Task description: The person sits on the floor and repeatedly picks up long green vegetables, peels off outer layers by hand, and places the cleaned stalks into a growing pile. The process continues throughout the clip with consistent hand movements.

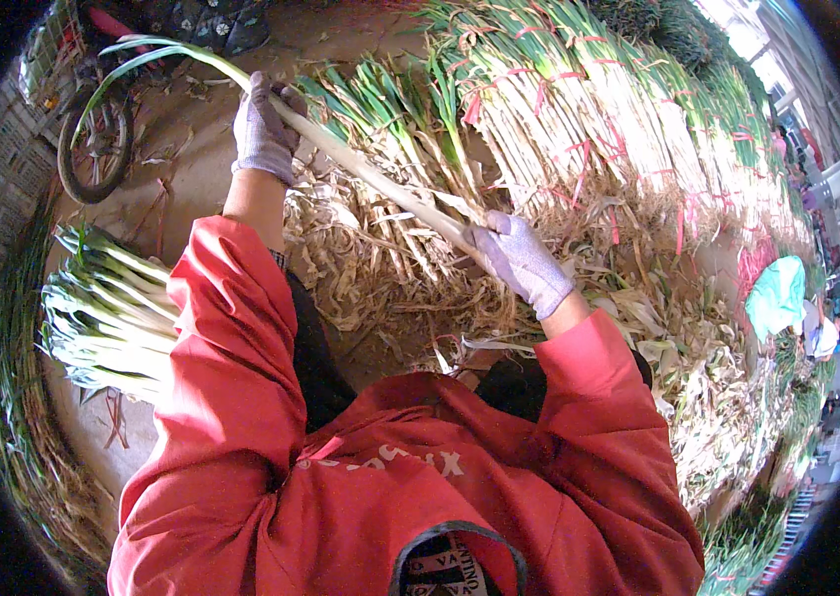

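Note:
A long green onion stalk (367, 173) stretches slantwise between my two gloved hands, its green leaves drooping at the upper left. My left hand (265, 130) grips it near where the white shank turns green. Lower down, my right hand (520, 257) is closed around the root end, and the roots are mostly hidden by the fingers. Beneath the stalk lies a loose pile of untrimmed green onions (397, 201) with dry, papery outer leaves. To my left rests a heap of cleaned green onions (110, 313), white shanks toward me, partly covered by my red sleeve.
Bundles of green onions tied with red strips (554, 97) stand at the upper right. Dry peeled leaves (718, 395) lie heaped on the right, near a teal plastic bag (776, 298). A wheel (95, 145) stands at upper left. More onions (25, 387) line the left edge.

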{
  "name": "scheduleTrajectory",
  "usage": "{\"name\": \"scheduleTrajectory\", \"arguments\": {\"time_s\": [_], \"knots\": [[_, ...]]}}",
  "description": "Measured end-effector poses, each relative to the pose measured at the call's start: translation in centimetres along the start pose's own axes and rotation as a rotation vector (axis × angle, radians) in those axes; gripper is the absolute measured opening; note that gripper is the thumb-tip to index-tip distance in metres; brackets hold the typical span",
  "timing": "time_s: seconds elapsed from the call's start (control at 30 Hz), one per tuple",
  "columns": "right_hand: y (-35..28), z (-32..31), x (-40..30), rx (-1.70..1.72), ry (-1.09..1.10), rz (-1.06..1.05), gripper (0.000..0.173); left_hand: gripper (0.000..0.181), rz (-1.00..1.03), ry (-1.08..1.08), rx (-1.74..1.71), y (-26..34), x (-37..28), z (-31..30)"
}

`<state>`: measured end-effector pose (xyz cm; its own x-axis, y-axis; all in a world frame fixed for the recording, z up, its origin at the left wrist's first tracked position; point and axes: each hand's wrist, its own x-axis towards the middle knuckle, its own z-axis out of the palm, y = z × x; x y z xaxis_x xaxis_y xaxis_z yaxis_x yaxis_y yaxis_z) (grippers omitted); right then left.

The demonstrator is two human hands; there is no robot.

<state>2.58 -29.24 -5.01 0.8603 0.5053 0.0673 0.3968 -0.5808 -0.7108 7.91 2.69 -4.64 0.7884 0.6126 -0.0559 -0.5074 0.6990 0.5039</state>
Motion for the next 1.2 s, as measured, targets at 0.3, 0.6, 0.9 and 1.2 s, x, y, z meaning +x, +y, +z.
{"name": "scheduleTrajectory", "arguments": {"time_s": [0.3,0.6,0.9,1.2], "knots": [[0.7,1.5,-0.7,0.017,0.286,0.143,0.025,0.014,-0.059,0.175,0.146,-1.1,1.3,-1.9],[3.8,-0.2,-2.7,1.282,0.254,0.125,0.01,0.021,0.093,0.344,0.316,-0.3,2.1,-3.3],[17.2,-16.4,-12.0,-1.157,0.309,0.584,0.055,0.026,0.093,-0.045,-0.043,3.1,1.8,-2.4],[-4.2,-1.4,0.4,-0.08,0.012,-0.311,0.049,0.025,-0.011,-0.202,-0.105,0.4,-0.7,1.0]]}}
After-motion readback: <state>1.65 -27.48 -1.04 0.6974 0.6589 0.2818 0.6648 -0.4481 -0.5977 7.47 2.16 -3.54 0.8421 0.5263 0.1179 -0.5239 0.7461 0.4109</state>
